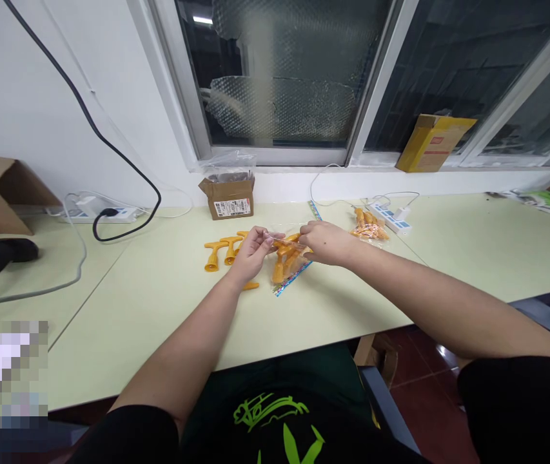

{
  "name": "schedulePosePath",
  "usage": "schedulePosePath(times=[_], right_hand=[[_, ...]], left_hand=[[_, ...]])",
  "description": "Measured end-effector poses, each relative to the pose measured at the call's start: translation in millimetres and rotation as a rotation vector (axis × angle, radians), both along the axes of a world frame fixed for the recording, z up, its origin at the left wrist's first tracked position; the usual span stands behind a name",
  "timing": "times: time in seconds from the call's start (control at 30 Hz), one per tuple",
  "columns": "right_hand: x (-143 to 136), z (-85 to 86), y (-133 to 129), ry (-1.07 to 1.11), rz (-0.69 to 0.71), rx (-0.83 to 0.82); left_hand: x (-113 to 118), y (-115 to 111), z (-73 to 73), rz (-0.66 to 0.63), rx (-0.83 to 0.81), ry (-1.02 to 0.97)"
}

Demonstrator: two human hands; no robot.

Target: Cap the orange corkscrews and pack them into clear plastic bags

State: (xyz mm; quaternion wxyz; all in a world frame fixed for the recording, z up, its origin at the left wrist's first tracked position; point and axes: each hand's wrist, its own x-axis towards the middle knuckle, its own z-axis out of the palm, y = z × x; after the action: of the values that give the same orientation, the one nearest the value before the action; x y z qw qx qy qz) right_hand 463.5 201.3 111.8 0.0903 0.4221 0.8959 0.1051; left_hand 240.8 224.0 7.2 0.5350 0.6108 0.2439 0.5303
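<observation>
Clear plastic is held between both hands above the pale counter [158,328]: one upper edge of the bag [290,265] is pinched by the fingertips of the left hand [251,252], and the other side is grasped by the curled fingers of the right hand [325,243]. Yellow T-shaped handles are contained in it, and by this two-sided grip the film is probably kept taut and the mouth controlled. The bag is set over a patterned strip [294,281], whose ends show on either side. More loose handles [211,258] are laid beside the left hand, perhaps for easy reach; one is partly covered by the wrist. A second bag [370,232] of orange-yellow pieces is placed beyond the right hand, near a power strip [391,219], seemingly to be kept apart from the loose ones.

A white label with dark print and barcode-like marks is carried by the small cardboard box [232,198], but its text is too small to be read. A reddish patch is printed on the yellow box [429,145] at the window; no brand can be made out. Bright green stylised lettering is borne by the dark shirt [207,425], equally illegible.
</observation>
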Motion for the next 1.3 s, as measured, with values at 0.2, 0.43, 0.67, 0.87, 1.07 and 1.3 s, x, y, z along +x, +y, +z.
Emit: schedulePosePath(times=[0.2,0.43,0.67,0.87,1.07,1.3], right_hand=[[0.7,-14.8,1.1,0.096,-0.114,0.116],[-4.5,-21.7,-4.0,0.135,-0.222,0.136],[-11.3,-31.9,-10.5,0.136,-0.237,0.199],[-9.3,-42.8,-10.1,0.138,-0.289,0.238],[3.7,-49.5,-9.8,0.213,-0.223,0.235],[23.4,-51.9,-3.5,0.251,-0.018,0.164]], left_hand=[[0.3,-2.2,4.8,-0.012,0.026,0.029],[1.0,-1.7,-0.4,0.014,0.074,0.068],[18.1,-7.2,-5.3,0.231,0.148,0.262],[35.7,-8.0,-4.5,0.370,0.149,0.303],[34.3,-3.6,-3.5,0.407,0.121,0.314],[31.0,-5.3,-3.7,0.357,0.093,0.249]])
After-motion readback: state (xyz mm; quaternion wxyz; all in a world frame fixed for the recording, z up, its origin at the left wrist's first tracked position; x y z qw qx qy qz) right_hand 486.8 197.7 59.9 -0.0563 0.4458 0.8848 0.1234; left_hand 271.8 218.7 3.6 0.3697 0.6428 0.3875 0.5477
